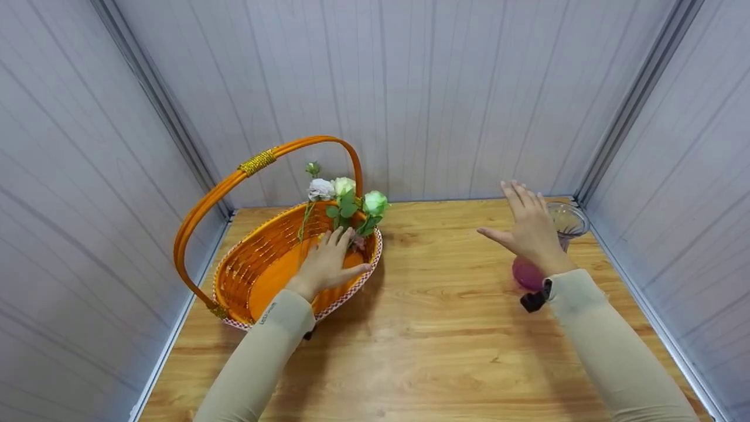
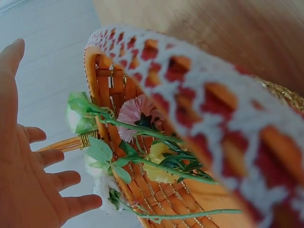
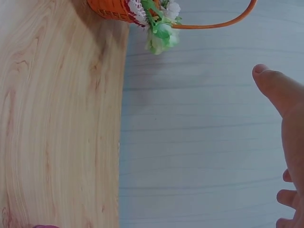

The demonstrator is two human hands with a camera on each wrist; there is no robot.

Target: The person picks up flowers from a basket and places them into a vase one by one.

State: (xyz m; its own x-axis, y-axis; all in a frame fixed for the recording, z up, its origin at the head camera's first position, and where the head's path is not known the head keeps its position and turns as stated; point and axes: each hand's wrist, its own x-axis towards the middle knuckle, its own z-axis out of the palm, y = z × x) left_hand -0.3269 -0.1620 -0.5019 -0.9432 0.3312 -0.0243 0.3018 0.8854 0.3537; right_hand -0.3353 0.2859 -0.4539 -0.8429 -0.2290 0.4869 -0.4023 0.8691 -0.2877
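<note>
An orange wicker basket (image 1: 278,275) with a tall arched handle stands on the left of the table. Artificial flowers lie in its far right end: a green-white rose (image 1: 375,203), a white bloom (image 1: 321,189), plus a pink flower (image 2: 135,116) and a yellow flower (image 2: 160,162) with green stems. Over the basket my left hand (image 1: 326,262) is spread, fingers extended and holding nothing. My right hand (image 1: 530,231) is raised on the right, thumb apart from straight fingers, also holding nothing. Partly behind it stands a clear glass vase (image 1: 568,221) with a pink lower part (image 1: 527,274).
Pale panelled walls (image 1: 410,99) close in the wooden table (image 1: 433,328) at the back and both sides. The basket's handle (image 1: 205,205) arches high on the left. Wood surface lies between basket and vase.
</note>
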